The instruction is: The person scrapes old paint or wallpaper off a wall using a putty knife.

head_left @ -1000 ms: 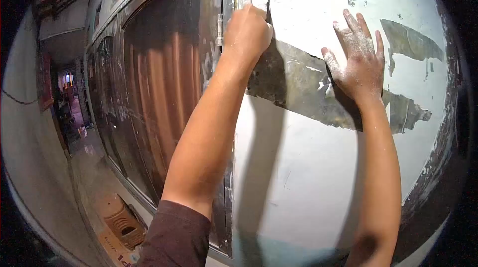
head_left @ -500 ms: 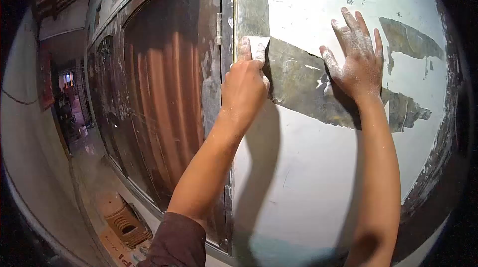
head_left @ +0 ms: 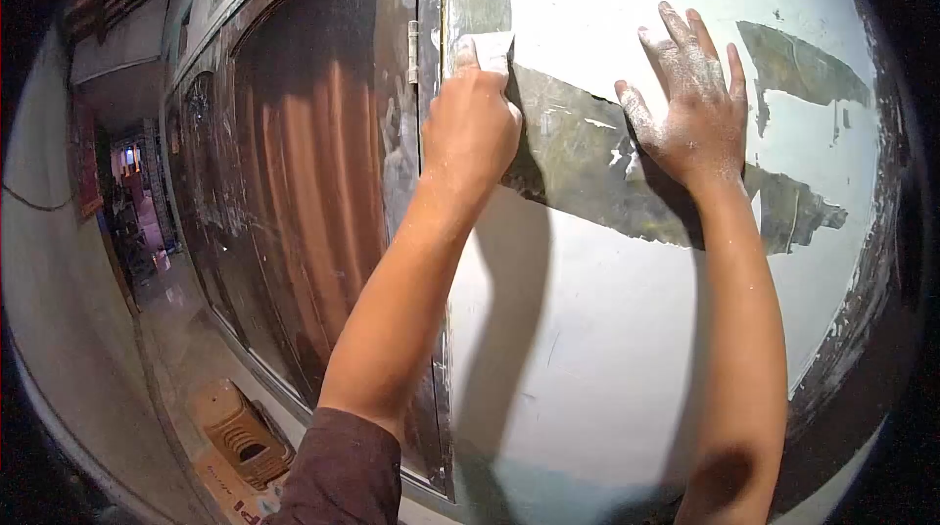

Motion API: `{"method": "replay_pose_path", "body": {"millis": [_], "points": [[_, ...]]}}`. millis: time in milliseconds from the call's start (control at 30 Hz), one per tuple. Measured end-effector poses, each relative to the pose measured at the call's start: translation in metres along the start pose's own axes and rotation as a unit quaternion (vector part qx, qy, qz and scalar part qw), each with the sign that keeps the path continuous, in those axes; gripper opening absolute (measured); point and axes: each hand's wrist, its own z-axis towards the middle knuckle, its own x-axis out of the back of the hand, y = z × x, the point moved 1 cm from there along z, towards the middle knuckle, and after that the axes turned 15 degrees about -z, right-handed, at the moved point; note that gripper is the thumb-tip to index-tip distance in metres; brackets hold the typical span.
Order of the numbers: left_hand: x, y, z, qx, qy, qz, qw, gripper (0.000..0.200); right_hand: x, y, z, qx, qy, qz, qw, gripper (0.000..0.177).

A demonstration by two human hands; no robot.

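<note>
My left hand [head_left: 470,128] is closed on a flat, pale scraper [head_left: 498,45], fingers pressing it to the wall beside the door frame. The scraper's straight upper edge lies on a bare grey strip [head_left: 478,4]; the rest is hidden under my hand. My right hand [head_left: 697,109], dusted white, lies open with its fingers spread on the white wall [head_left: 587,319]. Between my hands runs a wide grey patch [head_left: 578,148] with ragged paint edges and a few white flecks.
More grey patches [head_left: 798,65] show at the right. Left of the wall stands a dark wooden door [head_left: 313,172] with a hinge [head_left: 413,52] and a reddish-brown curtain behind its glass. A brown plastic stool [head_left: 240,432] and a printed cardboard box [head_left: 223,486] sit low on the floor.
My left hand has slid the scraper upward along the wall beside the door frame. My right hand remains spread on the wall, and the view has shifted slightly.
</note>
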Motion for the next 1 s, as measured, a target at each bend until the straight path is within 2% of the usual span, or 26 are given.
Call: {"method": "replay_pose_path", "body": {"millis": [167, 200, 367, 467, 667, 767, 833, 967, 1000], "points": [[0.003, 0.004, 0.016, -0.011, 0.007, -0.013, 1.0, 0.023, -0.004, 0.001, -0.001, 0.001, 0.018, 0.014, 1.0, 0.053], [0.007, 0.01, 0.019, 0.023, -0.007, -0.022, 0.999, 0.023, -0.003, 0.001, -0.001, -0.003, 0.012, 0.017, 1.0, 0.053], [0.006, 0.015, 0.033, -0.002, 0.021, -0.002, 1.0, 0.022, -0.004, 0.001, -0.001, -0.004, 0.02, 0.027, 0.999, 0.053], [0.01, 0.018, 0.045, 0.034, 0.0, -0.001, 0.999, 0.021, -0.002, -0.001, 0.0, -0.009, 0.014, 0.029, 0.999, 0.054], [0.011, 0.01, 0.062, -0.059, 0.013, -0.019, 0.998, 0.016, 0.002, -0.001, -0.001, -0.009, -0.006, 0.035, 0.999, 0.055], [0.012, 0.005, 0.05, -0.065, 0.039, -0.037, 0.996, 0.017, 0.0, 0.0, 0.0, -0.009, -0.001, 0.04, 0.999, 0.054], [0.013, -0.001, 0.034, -0.073, 0.021, -0.008, 0.997, 0.018, -0.003, 0.0, -0.001, -0.01, 0.007, 0.029, 1.0, 0.056], [0.009, -0.008, -0.021, 0.014, 0.006, -0.036, 0.999, 0.019, 0.002, 0.001, 0.0, -0.006, 0.0, 0.04, 0.999, 0.053], [0.006, -0.01, -0.03, 0.031, -0.019, 0.014, 0.999, 0.02, 0.002, 0.0, 0.0, -0.007, -0.001, 0.041, 0.999, 0.053]]}}
